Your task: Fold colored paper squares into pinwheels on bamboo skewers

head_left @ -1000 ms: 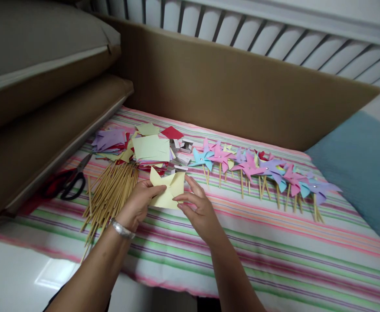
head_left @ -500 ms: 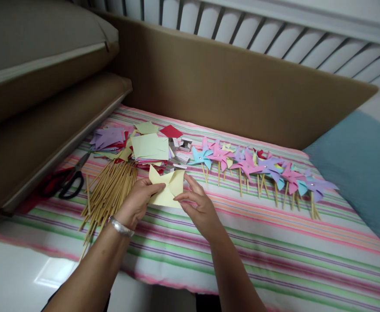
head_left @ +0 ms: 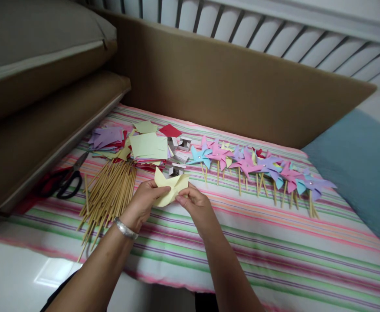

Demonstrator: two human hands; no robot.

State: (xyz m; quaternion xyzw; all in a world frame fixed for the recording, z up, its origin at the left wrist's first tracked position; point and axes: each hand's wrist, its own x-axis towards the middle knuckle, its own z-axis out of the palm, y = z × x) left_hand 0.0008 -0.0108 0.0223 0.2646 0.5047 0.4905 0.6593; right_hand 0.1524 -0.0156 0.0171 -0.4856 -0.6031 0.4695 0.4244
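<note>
A pale yellow cut paper square is pinched between both hands just above the striped cloth, near its near-left part: the left hand is closed on the paper's left edge, the right hand on its right edge with fingertips folded over a flap. Wooden sticks lie just left of the hands (scissors farther left), paper stacks are seen beyond, and a row of finished pinwheels runs to the far right.

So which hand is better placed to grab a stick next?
Probably the left hand: the bamboo sticks lie right beside it, while the right hand pinches the yellow paper farther away.
</note>
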